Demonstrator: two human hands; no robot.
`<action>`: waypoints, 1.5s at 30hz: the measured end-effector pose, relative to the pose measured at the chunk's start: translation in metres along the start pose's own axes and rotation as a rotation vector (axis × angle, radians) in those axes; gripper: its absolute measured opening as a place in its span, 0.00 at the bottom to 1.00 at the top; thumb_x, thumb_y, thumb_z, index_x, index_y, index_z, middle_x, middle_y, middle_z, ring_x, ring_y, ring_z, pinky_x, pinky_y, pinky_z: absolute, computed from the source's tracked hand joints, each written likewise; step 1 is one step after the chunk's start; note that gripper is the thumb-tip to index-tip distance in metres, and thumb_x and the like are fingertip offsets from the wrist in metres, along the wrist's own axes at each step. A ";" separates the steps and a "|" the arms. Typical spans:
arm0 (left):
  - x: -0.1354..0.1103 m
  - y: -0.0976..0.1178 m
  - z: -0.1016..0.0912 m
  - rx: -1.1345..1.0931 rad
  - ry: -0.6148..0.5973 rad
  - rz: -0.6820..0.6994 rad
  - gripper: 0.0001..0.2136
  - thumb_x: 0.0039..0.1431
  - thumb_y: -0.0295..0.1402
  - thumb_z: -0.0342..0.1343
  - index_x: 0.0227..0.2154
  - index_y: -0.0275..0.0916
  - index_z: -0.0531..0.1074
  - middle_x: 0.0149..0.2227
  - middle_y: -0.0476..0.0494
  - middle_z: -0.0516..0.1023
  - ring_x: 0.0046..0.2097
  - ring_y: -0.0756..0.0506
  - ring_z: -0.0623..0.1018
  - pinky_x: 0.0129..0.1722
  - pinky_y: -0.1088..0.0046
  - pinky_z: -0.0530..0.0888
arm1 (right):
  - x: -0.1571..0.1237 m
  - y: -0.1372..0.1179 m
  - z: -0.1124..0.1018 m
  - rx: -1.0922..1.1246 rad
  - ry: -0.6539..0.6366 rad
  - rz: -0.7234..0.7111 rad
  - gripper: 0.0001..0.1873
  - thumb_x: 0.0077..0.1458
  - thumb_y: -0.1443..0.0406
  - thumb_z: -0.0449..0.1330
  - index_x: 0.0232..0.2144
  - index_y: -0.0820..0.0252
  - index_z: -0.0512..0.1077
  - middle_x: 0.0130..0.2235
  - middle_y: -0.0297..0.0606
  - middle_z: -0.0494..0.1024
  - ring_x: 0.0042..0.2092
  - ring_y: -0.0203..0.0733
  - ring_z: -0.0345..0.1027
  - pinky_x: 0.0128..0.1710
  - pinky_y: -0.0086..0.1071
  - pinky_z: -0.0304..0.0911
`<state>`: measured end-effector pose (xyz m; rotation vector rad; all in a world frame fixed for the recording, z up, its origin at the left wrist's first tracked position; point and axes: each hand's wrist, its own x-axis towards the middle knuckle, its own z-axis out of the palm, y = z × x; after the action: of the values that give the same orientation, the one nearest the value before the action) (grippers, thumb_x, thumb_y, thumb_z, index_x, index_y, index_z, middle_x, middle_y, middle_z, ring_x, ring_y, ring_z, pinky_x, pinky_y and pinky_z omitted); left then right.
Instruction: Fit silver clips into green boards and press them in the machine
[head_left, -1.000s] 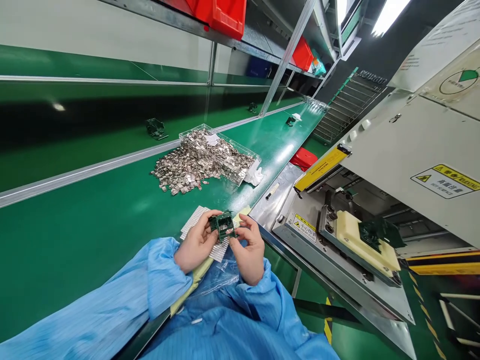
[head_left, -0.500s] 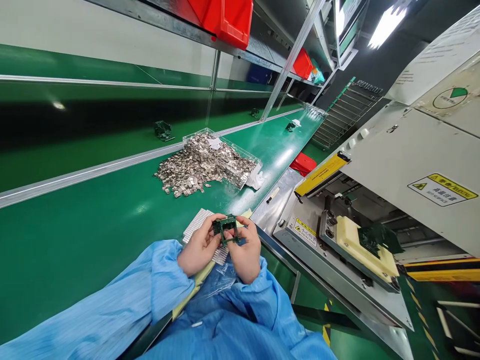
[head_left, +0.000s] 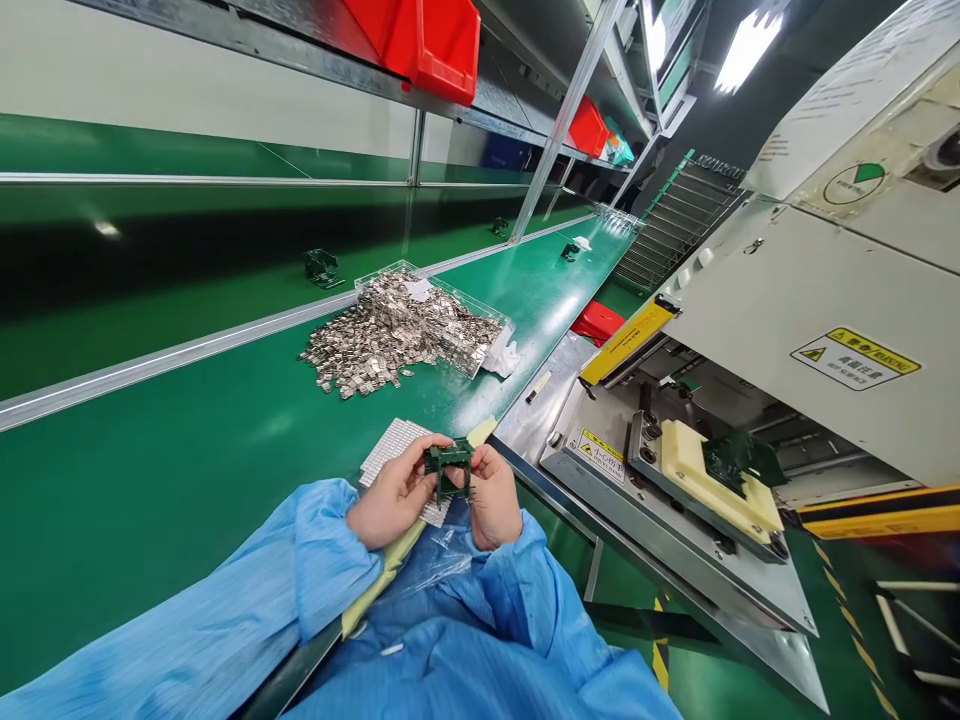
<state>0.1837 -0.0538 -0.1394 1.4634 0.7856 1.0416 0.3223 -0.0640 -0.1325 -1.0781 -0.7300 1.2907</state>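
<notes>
A small dark green plastic frame (head_left: pixel 451 458) with a square opening is held up between my two hands, above the table's near edge. My left hand (head_left: pixel 394 497) is closed on its left side, fingers along the top and thumb below. My right hand (head_left: pixel 493 500) pinches its right side; whether a smaller part is also in those fingers I cannot make out. Partly behind my left hand lies a white sheet (head_left: pixel 391 445) with rows of small pieces. Farther back, many small silvery metal pieces (head_left: pixel 360 345) spill from a clear tray (head_left: pixel 487 362) onto the green table (head_left: pixel 187 500).
To the right stands a press machine (head_left: pixel 847 280) with a cream fixture (head_left: pixel 690 465) holding a dark green part. A marker pen (head_left: pixel 538 387) lies on the metal ledge. Other green frames (head_left: pixel 322 268) rest farther back. A red bin (head_left: pixel 442 50) sits on the shelf above.
My right hand's fingers have drawn together at the frame's right side, and its thumb has left the lower edge. The frame has turned slightly. The camera view has shifted a little.
</notes>
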 end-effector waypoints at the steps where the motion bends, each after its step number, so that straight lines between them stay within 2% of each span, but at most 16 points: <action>1: 0.000 -0.001 0.000 -0.004 -0.015 -0.004 0.17 0.59 0.33 0.52 0.51 0.39 0.62 0.46 0.39 0.73 0.43 0.44 0.75 0.41 0.69 0.73 | 0.000 0.000 -0.001 -0.004 -0.006 0.021 0.22 0.30 0.68 0.71 0.22 0.58 0.60 0.23 0.25 0.67 0.25 0.32 0.58 0.26 0.25 0.56; 8: 0.000 -0.004 -0.002 -0.053 -0.089 -0.049 0.19 0.60 0.38 0.52 0.52 0.39 0.61 0.48 0.37 0.71 0.46 0.42 0.74 0.44 0.66 0.74 | 0.004 -0.002 -0.015 -0.020 -0.100 0.044 0.23 0.30 0.68 0.72 0.28 0.57 0.63 0.26 0.26 0.70 0.29 0.33 0.63 0.30 0.26 0.59; 11: 0.001 0.000 -0.002 -0.149 -0.051 -0.147 0.23 0.56 0.43 0.56 0.52 0.42 0.59 0.52 0.37 0.70 0.46 0.41 0.76 0.42 0.64 0.76 | 0.001 -0.015 -0.030 -0.113 -0.258 -0.047 0.27 0.35 0.66 0.72 0.41 0.55 0.68 0.43 0.37 0.74 0.43 0.41 0.67 0.37 0.30 0.63; 14: 0.002 0.008 0.006 -0.126 -0.043 -0.203 0.26 0.55 0.45 0.57 0.54 0.42 0.60 0.53 0.37 0.70 0.50 0.39 0.75 0.46 0.62 0.75 | -0.011 -0.034 -0.044 -0.321 -0.411 -0.242 0.42 0.36 0.61 0.73 0.55 0.50 0.63 0.58 0.41 0.65 0.56 0.49 0.60 0.45 0.36 0.62; 17: 0.007 0.021 0.024 -0.041 -0.136 -0.184 0.26 0.55 0.45 0.57 0.55 0.42 0.61 0.54 0.38 0.71 0.54 0.38 0.72 0.53 0.61 0.71 | -0.028 -0.053 -0.059 -0.513 -0.357 -0.440 0.42 0.37 0.58 0.73 0.56 0.52 0.64 0.55 0.41 0.69 0.54 0.50 0.63 0.49 0.39 0.61; 19: 0.018 0.033 0.039 -0.045 -0.282 -0.175 0.26 0.55 0.44 0.57 0.56 0.43 0.62 0.53 0.39 0.72 0.55 0.38 0.72 0.54 0.61 0.70 | -0.038 -0.065 -0.077 -0.528 -0.255 -0.520 0.38 0.39 0.55 0.72 0.53 0.54 0.67 0.50 0.41 0.73 0.50 0.49 0.66 0.48 0.39 0.62; 22: 0.050 0.055 0.070 -0.053 -0.630 -0.201 0.28 0.57 0.42 0.56 0.59 0.46 0.57 0.54 0.40 0.72 0.53 0.40 0.73 0.54 0.61 0.70 | -0.057 -0.084 -0.124 -0.393 -0.142 -0.570 0.39 0.36 0.52 0.73 0.51 0.53 0.68 0.49 0.42 0.75 0.49 0.50 0.68 0.49 0.41 0.63; 24: 0.078 0.069 0.101 0.045 -0.731 -0.133 0.28 0.57 0.41 0.55 0.60 0.45 0.56 0.53 0.39 0.72 0.54 0.40 0.73 0.54 0.61 0.71 | -0.076 -0.096 -0.162 -0.271 -0.002 -0.603 0.40 0.36 0.51 0.73 0.52 0.52 0.67 0.49 0.43 0.75 0.50 0.51 0.68 0.49 0.42 0.64; 27: 0.125 0.081 0.161 0.280 -0.628 0.182 0.26 0.56 0.43 0.55 0.57 0.42 0.61 0.55 0.38 0.70 0.58 0.39 0.69 0.56 0.59 0.69 | -0.104 -0.113 -0.213 -0.133 0.359 -0.721 0.38 0.40 0.50 0.70 0.52 0.51 0.66 0.51 0.42 0.73 0.52 0.51 0.66 0.51 0.43 0.63; 30: 0.163 0.081 0.228 0.415 -0.548 0.467 0.30 0.51 0.44 0.58 0.56 0.39 0.62 0.61 0.35 0.63 0.62 0.36 0.63 0.61 0.55 0.61 | -0.124 -0.126 -0.243 -0.115 0.644 -0.823 0.33 0.45 0.53 0.69 0.52 0.51 0.66 0.55 0.42 0.70 0.56 0.49 0.63 0.55 0.44 0.60; 32: 0.178 0.077 0.268 0.428 -0.535 0.515 0.33 0.49 0.43 0.59 0.57 0.35 0.60 0.61 0.31 0.62 0.62 0.34 0.62 0.62 0.54 0.59 | -0.129 -0.133 -0.253 -0.164 0.704 -0.856 0.32 0.46 0.55 0.69 0.52 0.53 0.65 0.55 0.43 0.70 0.56 0.50 0.63 0.55 0.45 0.60; 35: 0.189 0.071 0.303 0.408 -0.515 0.404 0.34 0.49 0.42 0.59 0.57 0.31 0.60 0.56 0.26 0.68 0.58 0.33 0.68 0.58 0.53 0.65 | -0.123 -0.146 -0.264 -0.292 0.713 -0.902 0.32 0.46 0.57 0.68 0.52 0.56 0.64 0.54 0.46 0.71 0.55 0.51 0.65 0.52 0.44 0.63; 37: 0.192 0.072 0.306 0.364 -0.484 0.311 0.35 0.47 0.43 0.60 0.57 0.30 0.60 0.52 0.27 0.72 0.55 0.34 0.72 0.55 0.54 0.68 | -0.112 -0.157 -0.272 -0.384 0.719 -0.919 0.33 0.46 0.57 0.68 0.52 0.58 0.63 0.53 0.48 0.72 0.54 0.52 0.65 0.49 0.43 0.65; 39: 0.189 0.077 0.292 0.332 -0.450 0.257 0.37 0.45 0.46 0.62 0.56 0.32 0.60 0.49 0.30 0.74 0.54 0.34 0.72 0.54 0.55 0.70 | -0.095 -0.169 -0.279 -0.461 0.730 -0.921 0.33 0.46 0.58 0.68 0.52 0.59 0.63 0.51 0.49 0.72 0.53 0.52 0.66 0.45 0.41 0.67; 42: 0.172 0.087 0.248 0.331 -0.439 0.174 0.37 0.41 0.50 0.63 0.54 0.37 0.64 0.48 0.36 0.75 0.54 0.35 0.72 0.54 0.56 0.70 | -0.064 -0.187 -0.286 -0.600 0.695 -0.874 0.32 0.45 0.59 0.67 0.52 0.58 0.64 0.50 0.48 0.73 0.52 0.51 0.67 0.41 0.38 0.67; 45: 0.136 0.085 0.194 0.281 -0.531 0.042 0.33 0.40 0.47 0.66 0.50 0.40 0.66 0.48 0.40 0.75 0.53 0.36 0.73 0.52 0.60 0.73 | -0.037 -0.203 -0.290 -0.806 0.618 -0.782 0.31 0.44 0.61 0.68 0.51 0.56 0.65 0.49 0.44 0.74 0.51 0.49 0.67 0.41 0.37 0.66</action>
<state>0.4079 -0.0208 -0.0294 1.8942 0.5277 0.5381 0.6566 -0.1498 -0.0463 -1.4992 -1.0585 -0.0634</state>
